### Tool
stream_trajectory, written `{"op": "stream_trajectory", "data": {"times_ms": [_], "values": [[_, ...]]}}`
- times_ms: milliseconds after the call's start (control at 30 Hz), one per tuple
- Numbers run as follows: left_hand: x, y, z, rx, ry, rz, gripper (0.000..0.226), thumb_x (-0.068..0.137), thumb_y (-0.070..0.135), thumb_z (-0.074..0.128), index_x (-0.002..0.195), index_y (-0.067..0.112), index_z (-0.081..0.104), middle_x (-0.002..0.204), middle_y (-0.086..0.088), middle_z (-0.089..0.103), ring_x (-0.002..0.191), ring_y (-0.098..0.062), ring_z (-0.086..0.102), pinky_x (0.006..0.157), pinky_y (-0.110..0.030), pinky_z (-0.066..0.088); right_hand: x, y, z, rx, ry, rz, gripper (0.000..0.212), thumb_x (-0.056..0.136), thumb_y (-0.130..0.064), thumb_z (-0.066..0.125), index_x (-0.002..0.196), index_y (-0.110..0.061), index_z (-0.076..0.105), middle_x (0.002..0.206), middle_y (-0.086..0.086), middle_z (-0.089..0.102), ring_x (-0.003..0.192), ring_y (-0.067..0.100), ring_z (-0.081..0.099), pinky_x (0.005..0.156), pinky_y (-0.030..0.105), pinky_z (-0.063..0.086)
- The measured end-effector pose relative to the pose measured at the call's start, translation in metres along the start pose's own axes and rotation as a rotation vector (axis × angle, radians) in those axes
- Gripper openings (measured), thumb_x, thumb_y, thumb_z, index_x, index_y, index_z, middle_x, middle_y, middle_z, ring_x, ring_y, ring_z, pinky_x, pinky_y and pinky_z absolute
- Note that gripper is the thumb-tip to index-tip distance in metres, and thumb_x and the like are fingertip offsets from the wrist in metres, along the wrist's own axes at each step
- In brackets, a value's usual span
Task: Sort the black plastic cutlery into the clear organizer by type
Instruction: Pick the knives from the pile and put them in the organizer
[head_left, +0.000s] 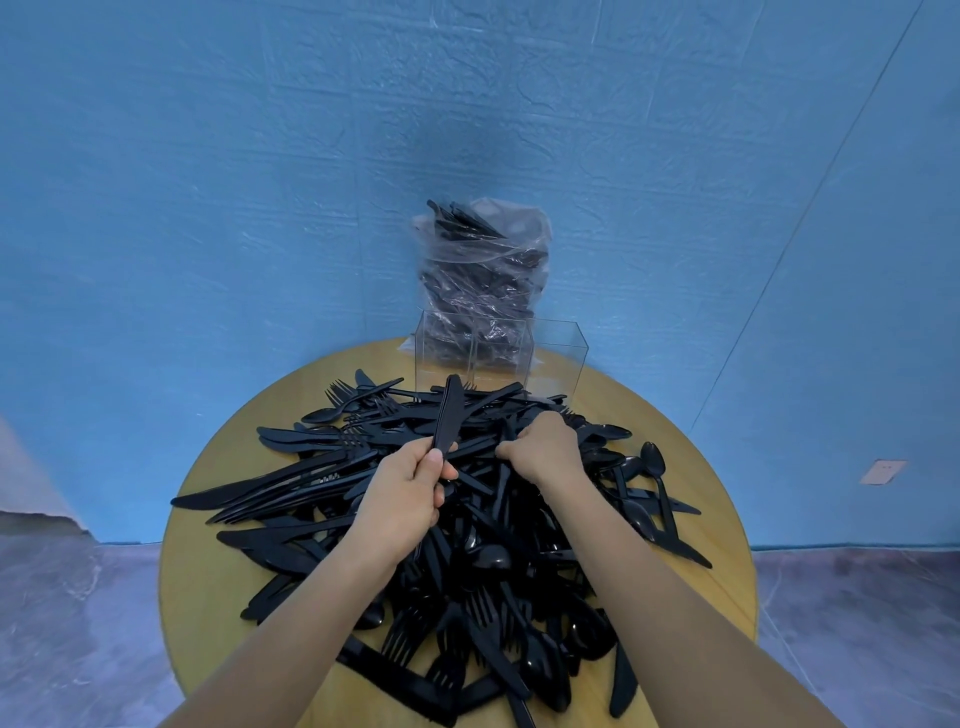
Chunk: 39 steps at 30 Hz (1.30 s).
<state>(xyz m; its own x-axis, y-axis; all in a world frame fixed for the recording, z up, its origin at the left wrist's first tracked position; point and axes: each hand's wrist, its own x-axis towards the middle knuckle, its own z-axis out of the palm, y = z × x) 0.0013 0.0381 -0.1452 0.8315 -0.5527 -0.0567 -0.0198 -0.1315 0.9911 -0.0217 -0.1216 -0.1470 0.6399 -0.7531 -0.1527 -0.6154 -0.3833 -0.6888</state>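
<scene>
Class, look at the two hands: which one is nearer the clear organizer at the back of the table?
The right hand. It grips cutlery in the pile just below the clear organizer; the left hand, holding up knives, sits lower and further left.

We see the heap of black plastic cutlery (467, 519) covering most of the round yellow wooden table (208, 582), leaving bare strips only along its left and right edges. The clear acrylic organizer (501, 356) stands at the far rim, tops open, cutlery crowding its base. A clear plastic bag of cutlery (483, 260) blocks behind it.
</scene>
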Motion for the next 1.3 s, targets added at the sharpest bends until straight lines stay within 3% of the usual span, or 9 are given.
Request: {"op": "stream_trajectory", "data": {"times_ms": [133,267,433,567,667,900,1000,1167,1300], "values": [[0.001,0.001,0.001,0.009,0.0,0.011,0.026,0.102,0.014,0.033,0.092,0.018,0.056,0.076,0.0,0.051,0.056,-0.008,0.039,0.051,-0.022,0.033,0.002,0.003,-0.007,0.274,-0.049,0.004,0.046,0.082,-0.005,0.064,0.057,-0.017,0.028,0.055,0.001,0.029,0.046,0.015,0.026,0.047,0.025,0.024],[0.001,0.003,0.003,-0.003,-0.002,0.023,0.026,0.102,0.014,0.033,0.096,0.021,0.057,0.076,0.002,0.052,0.057,-0.007,0.041,0.05,-0.02,0.034,0.004,0.002,-0.014,0.499,-0.043,-0.012,0.017,0.082,-0.012,0.066,0.074,-0.011,0.051,0.076,0.019,0.058,0.066,0.022,0.05,0.063,0.034,0.045],[0.003,0.006,0.006,0.015,-0.003,0.039,0.025,0.102,0.014,0.033,0.107,0.019,0.057,0.079,0.002,0.052,0.059,-0.008,0.042,0.054,-0.022,0.038,0.004,-0.002,-0.032,0.639,0.054,-0.095,0.008,0.093,-0.018,0.057,0.091,-0.011,0.056,0.083,0.003,0.058,0.082,0.024,0.059,0.083,0.044,0.051],[0.007,0.011,0.009,0.036,0.001,0.075,0.025,0.102,0.015,0.033,0.104,0.018,0.058,0.08,0.002,0.053,0.06,-0.007,0.045,0.056,-0.02,0.043,-0.003,-0.011,-0.051,0.749,0.136,-0.17,0.009,0.094,-0.016,0.056,0.086,-0.014,0.055,0.077,0.0,0.056,0.073,0.019,0.057,0.071,0.036,0.05],[0.01,0.017,0.011,0.039,0.01,0.104,0.025,0.102,0.016,0.033,0.099,0.021,0.057,0.08,0.002,0.052,0.062,-0.008,0.046,0.058,-0.02,0.046,-0.01,-0.021,-0.07,0.83,0.155,-0.226,0.01,0.094,-0.012,0.057,0.084,-0.014,0.057,0.077,0.001,0.058,0.074,0.018,0.056,0.075,0.036,0.051],[0.01,0.03,0.028,-0.046,-0.025,0.138,0.024,0.102,0.014,0.034,0.102,0.007,0.057,0.08,-0.001,0.052,0.071,-0.01,0.056,0.071,-0.024,0.054,-0.041,-0.03,-0.078,0.861,0.042,-0.318,0.008,0.092,-0.009,0.059,0.084,-0.01,0.062,0.066,-0.002,0.06,0.059,0.011,0.056,0.049,0.018,0.043],[0.003,0.03,0.034,-0.071,-0.062,0.174,0.025,0.102,0.015,0.034,0.1,0.017,0.059,0.079,-0.002,0.056,0.075,-0.013,0.059,0.071,-0.025,0.055,-0.052,-0.023,-0.063,0.866,-0.022,-0.291,0.007,0.092,-0.007,0.057,0.09,-0.006,0.063,0.07,0.002,0.063,0.054,0.006,0.058,0.044,0.014,0.041],[-0.008,0.03,0.037,-0.016,-0.054,0.216,0.024,0.102,0.017,0.036,0.102,0.023,0.059,0.085,-0.005,0.067,0.072,-0.012,0.06,0.068,-0.026,0.051,-0.058,-0.014,-0.044,0.939,-0.032,-0.211,0.01,0.091,-0.005,0.058,0.087,-0.011,0.066,0.079,0.004,0.069,0.07,0.015,0.064,0.06,0.024,0.052],[-0.011,0.029,0.038,0.013,-0.04,0.207,0.025,0.101,0.018,0.038,0.098,0.032,0.058,0.092,-0.002,0.071,0.082,-0.02,0.065,0.076,-0.033,0.053,-0.059,-0.012,-0.035,0.85,0.062,-0.233,0.013,0.088,-0.007,0.063,0.079,-0.015,0.066,0.071,0.003,0.063,0.064,0.017,0.054,0.056,0.024,0.04]]}}
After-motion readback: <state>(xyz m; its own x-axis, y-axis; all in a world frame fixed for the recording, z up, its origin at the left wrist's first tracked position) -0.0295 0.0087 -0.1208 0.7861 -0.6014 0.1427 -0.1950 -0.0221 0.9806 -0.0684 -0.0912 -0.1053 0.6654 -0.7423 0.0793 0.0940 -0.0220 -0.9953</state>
